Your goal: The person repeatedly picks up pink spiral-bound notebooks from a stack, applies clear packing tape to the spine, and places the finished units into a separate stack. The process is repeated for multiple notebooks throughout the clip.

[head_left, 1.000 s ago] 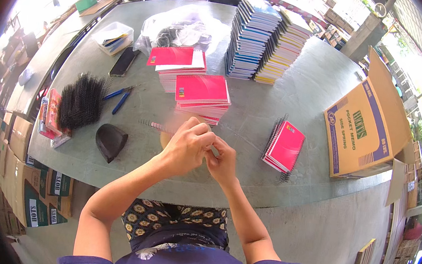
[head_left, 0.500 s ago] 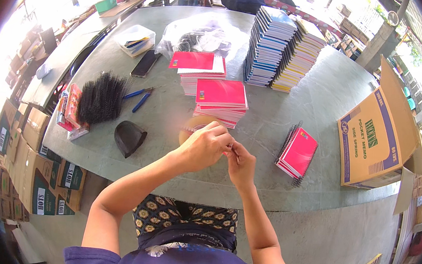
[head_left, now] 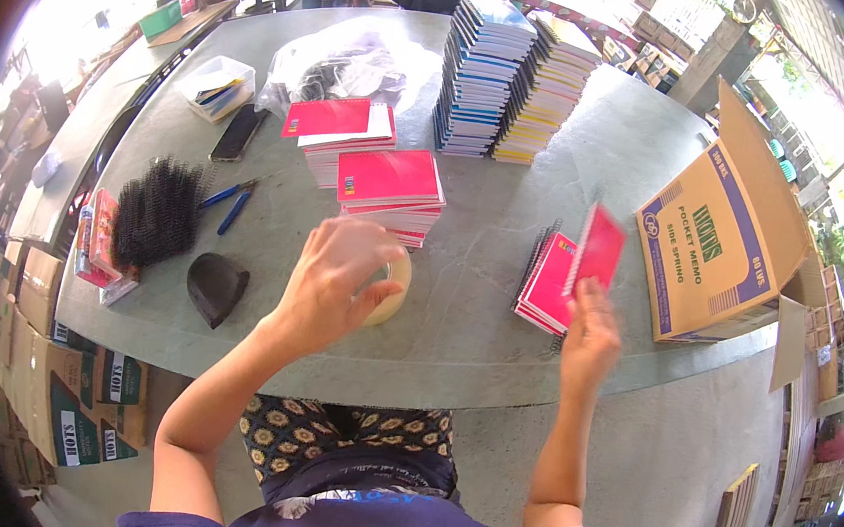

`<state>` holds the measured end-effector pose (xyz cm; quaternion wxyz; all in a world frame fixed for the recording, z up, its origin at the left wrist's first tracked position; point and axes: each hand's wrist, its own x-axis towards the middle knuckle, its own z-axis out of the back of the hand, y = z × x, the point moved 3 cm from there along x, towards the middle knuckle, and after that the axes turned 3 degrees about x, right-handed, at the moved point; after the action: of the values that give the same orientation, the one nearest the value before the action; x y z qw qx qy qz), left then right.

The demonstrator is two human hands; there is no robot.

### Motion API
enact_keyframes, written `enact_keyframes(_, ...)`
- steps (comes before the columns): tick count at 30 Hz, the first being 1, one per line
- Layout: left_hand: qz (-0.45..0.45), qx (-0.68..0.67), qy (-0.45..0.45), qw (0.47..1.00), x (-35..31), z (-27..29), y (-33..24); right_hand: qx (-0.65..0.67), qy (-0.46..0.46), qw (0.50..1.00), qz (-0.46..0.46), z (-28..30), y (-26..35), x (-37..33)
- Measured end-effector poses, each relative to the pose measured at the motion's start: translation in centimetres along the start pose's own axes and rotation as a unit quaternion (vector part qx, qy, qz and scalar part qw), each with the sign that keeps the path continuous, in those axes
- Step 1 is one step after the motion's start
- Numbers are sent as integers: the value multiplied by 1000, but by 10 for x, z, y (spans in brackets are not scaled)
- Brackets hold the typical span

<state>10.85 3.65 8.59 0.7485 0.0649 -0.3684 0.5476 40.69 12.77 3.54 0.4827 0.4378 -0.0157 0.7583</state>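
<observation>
Fingers of my right hand (head_left: 591,334) are clamped on the near end of a pink notebook (head_left: 602,241), which I hold tilted up over the right part of a small pile (head_left: 546,284) of pink ones with black coils. Whether the two touch, I cannot tell. A pale row, slightly blurred, runs down the notebook's left edge. My left hand (head_left: 328,280) has its thumb and fingers apart, with nothing seen between them; it is over the left side of a tape roll (head_left: 397,292), and I cannot tell if it touches. Just beyond, on the grey table (head_left: 474,353), are a front stack (head_left: 390,175) and a rear stack (head_left: 327,115), both pink-covered. To my left lie a black wedge (head_left: 217,289), a bunch of black coils (head_left: 157,212) and blue-handled pliers (head_left: 234,212). Farther off are a phone (head_left: 240,133), a white tub (head_left: 215,80) and a clear bag (head_left: 349,61). Tall blue-edged (head_left: 478,78) and yellow-edged stacks (head_left: 548,89) stand side by side. An open carton (head_left: 709,254) stands right of the small pile.
</observation>
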Motion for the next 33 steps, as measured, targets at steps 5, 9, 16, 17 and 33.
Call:
enact_keyframes(5, 9, -18, 29, 999, -12, -16, 0, -75, 90, 993, 4, -24, -15, -32)
enact_keyframes(9, 24, -7, 25, 999, -17, -11, 4, -65, 96, 993, -13, -27, -6, -19)
enact_keyframes(16, 218, 213, 4, 953, -108, 41, 60, -22, 155, 987, 47, -28, 18, 17)
enact_keyframes(17, 276, 237, -5, 932, -129, 51, 70, 30, 126, 990, 61, -39, 29, 24)
enact_keyframes(33, 246, 234, -90, 936, -92, -51, 171, 66, 217, 948, 222, -192, 166, 50)
